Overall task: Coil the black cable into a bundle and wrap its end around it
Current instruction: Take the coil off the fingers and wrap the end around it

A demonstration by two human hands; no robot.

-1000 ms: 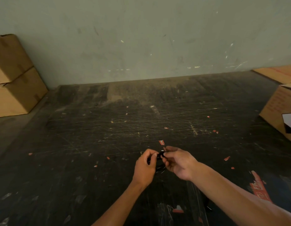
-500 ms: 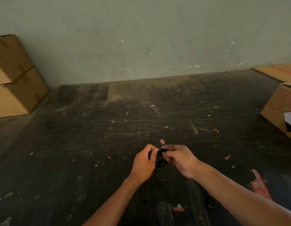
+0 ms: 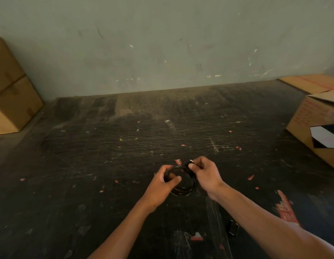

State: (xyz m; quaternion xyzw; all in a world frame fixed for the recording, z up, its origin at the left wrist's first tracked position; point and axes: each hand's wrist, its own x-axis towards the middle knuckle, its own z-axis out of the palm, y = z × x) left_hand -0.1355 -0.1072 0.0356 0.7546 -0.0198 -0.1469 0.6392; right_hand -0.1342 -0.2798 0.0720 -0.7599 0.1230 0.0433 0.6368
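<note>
The black cable (image 3: 187, 186) is a small round coil of several loops, held just above the dark scratched table (image 3: 106, 165). My left hand (image 3: 163, 186) pinches the coil's left side between thumb and fingers. My right hand (image 3: 206, 174) grips the coil's upper right, with the cable's end and its light-tipped plug (image 3: 191, 161) sticking out above the thumb. The lower arc of the coil shows between the two hands; the rest is hidden by fingers.
Stacked cardboard boxes (image 3: 11, 90) stand at the far left against the wall. An open cardboard box (image 3: 315, 128) with a black-and-white label sits at the right edge. A small dark object (image 3: 232, 228) lies on the table under my right forearm. Red paper scraps dot the surface.
My hands have drawn slightly apart, and the coil now shows as an open ring between them. The right hand has lifted the plug end up and to the right.
</note>
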